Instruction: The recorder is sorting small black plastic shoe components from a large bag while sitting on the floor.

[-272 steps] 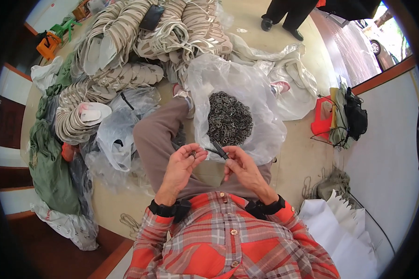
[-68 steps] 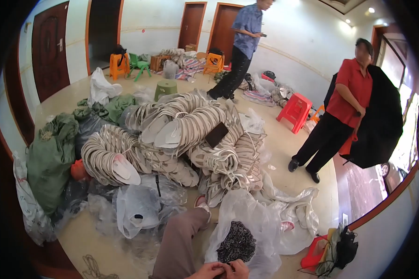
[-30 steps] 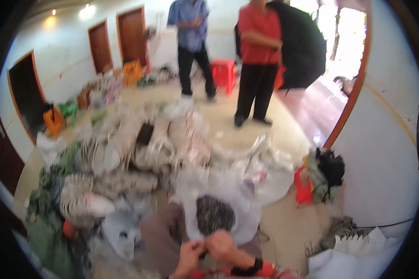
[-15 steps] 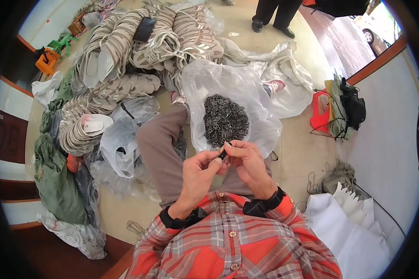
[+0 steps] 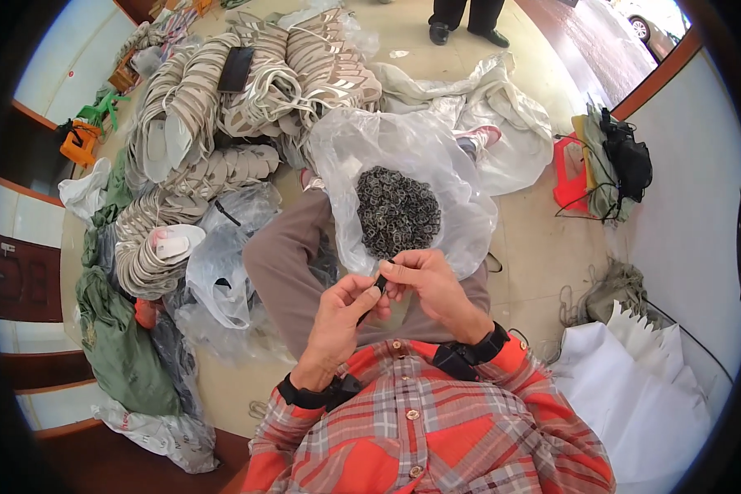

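The left hand (image 5: 342, 306) and right hand (image 5: 434, 284) jointly pinched a small black strip (image 5: 380, 282) at the near edge of a clear plastic bag (image 5: 469, 210), its handling apparently incomplete, while numerous dark rings (image 5: 399, 212) lay loose inside

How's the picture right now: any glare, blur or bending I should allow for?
Head view, upper right: washed-out daylight at the doorway. Head view, rim: dark surround, straight edges curving. Head view, middle: left hand and right hand look fairly sharp; the black piece they pinch is partly hidden.
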`<state>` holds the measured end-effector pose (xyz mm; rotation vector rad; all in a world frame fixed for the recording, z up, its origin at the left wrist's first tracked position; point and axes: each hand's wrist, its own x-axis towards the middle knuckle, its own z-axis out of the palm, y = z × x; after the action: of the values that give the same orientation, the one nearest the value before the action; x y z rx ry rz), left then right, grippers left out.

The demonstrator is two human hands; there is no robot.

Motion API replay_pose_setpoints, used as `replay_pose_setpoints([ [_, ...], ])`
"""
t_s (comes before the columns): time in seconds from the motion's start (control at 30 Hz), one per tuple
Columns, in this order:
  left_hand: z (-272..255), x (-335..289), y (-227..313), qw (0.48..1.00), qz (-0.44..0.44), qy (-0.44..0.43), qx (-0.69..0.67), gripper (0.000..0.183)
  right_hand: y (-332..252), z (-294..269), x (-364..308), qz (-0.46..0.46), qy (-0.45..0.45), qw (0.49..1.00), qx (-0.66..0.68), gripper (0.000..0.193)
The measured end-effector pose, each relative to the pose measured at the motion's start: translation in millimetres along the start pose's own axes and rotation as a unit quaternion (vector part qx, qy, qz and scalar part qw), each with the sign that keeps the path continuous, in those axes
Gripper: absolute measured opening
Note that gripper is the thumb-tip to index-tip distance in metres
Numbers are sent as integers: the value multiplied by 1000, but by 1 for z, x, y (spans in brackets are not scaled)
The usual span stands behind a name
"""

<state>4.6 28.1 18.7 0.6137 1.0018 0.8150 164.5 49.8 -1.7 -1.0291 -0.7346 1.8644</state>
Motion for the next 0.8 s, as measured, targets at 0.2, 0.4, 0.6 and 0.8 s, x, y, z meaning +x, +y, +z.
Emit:
replay_pose_setpoints([
  [0.2, 4, 0, 2, 999, -21, 1, -33, 7, -10, 8, -7, -66, 28, 990, -119, 22],
  [0.4, 12, 2, -8, 985, 130, 9, 109, 9, -3, 6, -6, -80, 43, 995, -43, 17],
  [0.6, 12, -2, -14, 979, 143, 30, 139, 10, 2, 0, -3, 24, 20, 989, 142, 15],
  [0.8, 9, -3, -17, 988, 127, 19, 87, 12, 7, -6, -1, 52, -4, 985, 167, 15],
])
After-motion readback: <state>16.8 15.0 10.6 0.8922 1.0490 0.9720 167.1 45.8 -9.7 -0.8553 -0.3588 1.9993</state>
